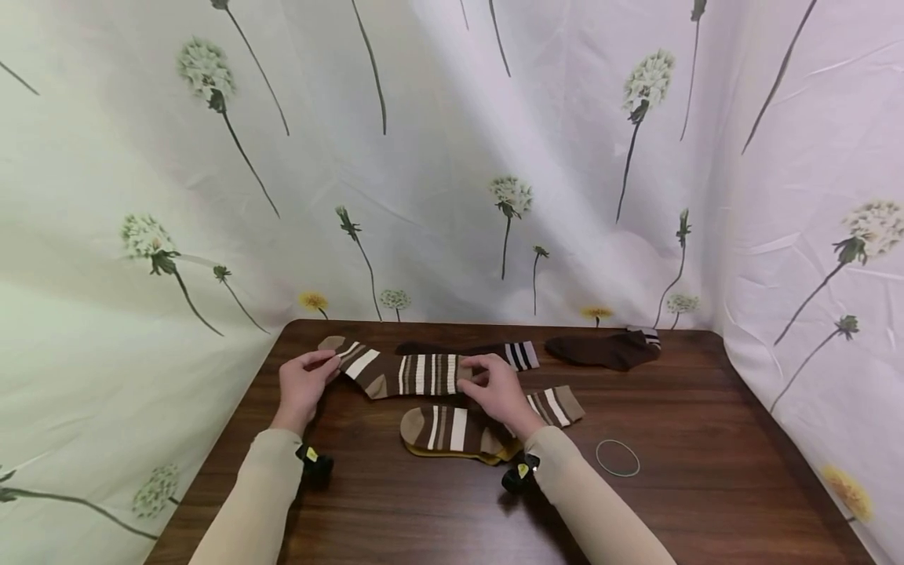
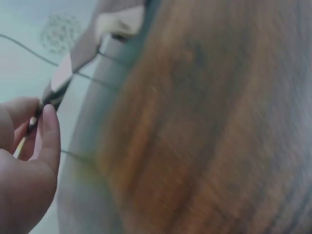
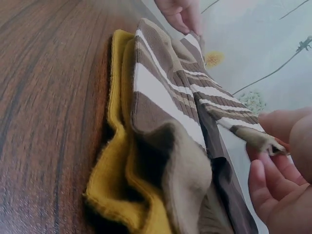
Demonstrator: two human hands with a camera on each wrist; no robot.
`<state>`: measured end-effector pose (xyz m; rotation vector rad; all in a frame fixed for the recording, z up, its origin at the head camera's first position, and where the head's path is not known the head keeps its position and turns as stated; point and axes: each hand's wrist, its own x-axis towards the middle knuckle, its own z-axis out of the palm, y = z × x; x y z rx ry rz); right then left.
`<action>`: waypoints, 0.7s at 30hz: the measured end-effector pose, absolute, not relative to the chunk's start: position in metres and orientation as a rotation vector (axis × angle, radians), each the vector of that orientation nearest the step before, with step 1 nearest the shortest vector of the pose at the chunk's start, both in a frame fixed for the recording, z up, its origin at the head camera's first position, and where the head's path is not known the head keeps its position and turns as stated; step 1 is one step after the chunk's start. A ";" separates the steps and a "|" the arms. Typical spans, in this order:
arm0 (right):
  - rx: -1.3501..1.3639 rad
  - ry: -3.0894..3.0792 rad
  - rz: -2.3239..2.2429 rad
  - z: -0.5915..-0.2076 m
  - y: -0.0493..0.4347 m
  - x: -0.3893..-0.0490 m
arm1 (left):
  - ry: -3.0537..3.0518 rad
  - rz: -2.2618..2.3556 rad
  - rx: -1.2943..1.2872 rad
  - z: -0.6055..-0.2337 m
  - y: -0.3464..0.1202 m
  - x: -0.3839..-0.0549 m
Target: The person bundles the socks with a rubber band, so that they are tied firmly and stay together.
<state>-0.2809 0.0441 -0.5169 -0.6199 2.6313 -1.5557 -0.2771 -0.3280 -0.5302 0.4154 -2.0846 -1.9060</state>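
A brown sock with white and tan stripes (image 1: 424,374) is stretched sideways between both hands, above the table. My left hand (image 1: 304,384) pinches its tan toe end; in the left wrist view the thumb and fingers (image 2: 51,131) close on it. At the cuff, my right hand (image 1: 497,388) pinches the tan edge, seen in the right wrist view with the cuff (image 3: 265,141) between thumb and fingers. Below the right hand lies a matching striped sock (image 1: 452,430), partly hidden by that arm. Mustard-yellow socks (image 3: 117,97) lie under it.
Behind the held sock lies a dark sock with a grey striped cuff (image 1: 521,355). Another dark brown sock (image 1: 600,351) is at the back right. A thin pale elastic band (image 1: 617,458) rests on the wooden table (image 1: 395,510). A dandelion-print cloth (image 1: 438,157) hangs behind.
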 end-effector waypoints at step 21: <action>-0.670 2.678 -1.591 -0.514 0.080 -0.289 | -2.342 -1.922 0.056 -0.517 -0.320 -0.269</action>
